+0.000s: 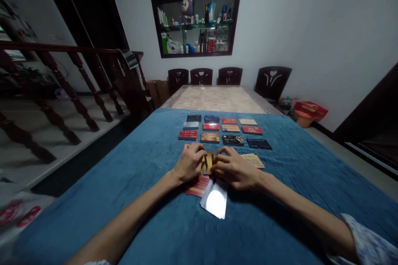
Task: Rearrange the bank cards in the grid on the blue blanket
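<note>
Between my two hands are gold cards (207,165) with dark marks, low over the blue cloth. My left hand (189,161) grips their left side with curled fingers. On the right side, the bent fingers of my right hand (232,169) close on the same cards and hide part of them. Just below lie red cards (196,187) and a shiny, pale, see-through sleeve (216,202) that reflects the light. Some pale yellow cards (253,160) stick out beyond my right hand.
Several small card stacks stand in rows ahead, among them a black stack (233,140), a red stack (252,130) and a dark blue card pile (259,143). A blue cloth (149,157) covers the near table. Chairs (201,76) line the far end; a wooden railing (71,87) runs left.
</note>
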`<state>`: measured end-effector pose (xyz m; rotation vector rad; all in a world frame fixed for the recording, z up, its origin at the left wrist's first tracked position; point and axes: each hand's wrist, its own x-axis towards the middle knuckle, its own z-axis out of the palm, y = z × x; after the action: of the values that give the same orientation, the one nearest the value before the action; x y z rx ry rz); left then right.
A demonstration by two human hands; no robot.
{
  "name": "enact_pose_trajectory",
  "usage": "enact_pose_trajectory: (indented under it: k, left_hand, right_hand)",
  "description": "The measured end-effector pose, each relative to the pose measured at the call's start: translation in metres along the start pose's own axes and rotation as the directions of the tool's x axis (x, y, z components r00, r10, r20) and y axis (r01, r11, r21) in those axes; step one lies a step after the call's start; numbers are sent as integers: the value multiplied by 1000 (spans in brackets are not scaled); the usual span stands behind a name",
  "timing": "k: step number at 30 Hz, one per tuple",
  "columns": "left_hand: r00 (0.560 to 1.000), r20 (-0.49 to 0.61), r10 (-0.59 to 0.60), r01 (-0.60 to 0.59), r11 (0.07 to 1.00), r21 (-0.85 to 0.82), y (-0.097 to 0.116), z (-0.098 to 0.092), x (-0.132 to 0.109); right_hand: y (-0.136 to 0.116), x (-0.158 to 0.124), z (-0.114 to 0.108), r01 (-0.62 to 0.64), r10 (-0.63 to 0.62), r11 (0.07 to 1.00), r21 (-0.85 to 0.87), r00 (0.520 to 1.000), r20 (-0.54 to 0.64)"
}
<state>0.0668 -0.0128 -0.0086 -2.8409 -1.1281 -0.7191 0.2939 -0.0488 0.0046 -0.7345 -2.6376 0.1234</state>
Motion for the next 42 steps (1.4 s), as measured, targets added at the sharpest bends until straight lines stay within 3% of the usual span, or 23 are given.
enact_pose_trajectory:
  k: [7,21,29,36,42]
  left_hand:
    - [997,-80,-8,6,1000,-24,-3,0,-15]
    - [998,-47,48,-45,997,69,-1,-9,-15]
    - [989,97,114,-113,993,-21,9,-18,-14]
    - [940,167,298,-251,934,-256,8,-19,-14]
    - [905,263,335,-250,918,-309,13,-23,-17]
  right_hand:
    - [-25,-4,-9,28,-51,989,146,986,158]
    - [-20,-2,5,-21,11,998,54,985,174]
    - [-19,-1,5,9,-10,1000,6,981,193]
    - [-18,-2,6,40,-40,999,5,991,129]
    - [-13,-10,1,19,-14,998,-54,996,89]
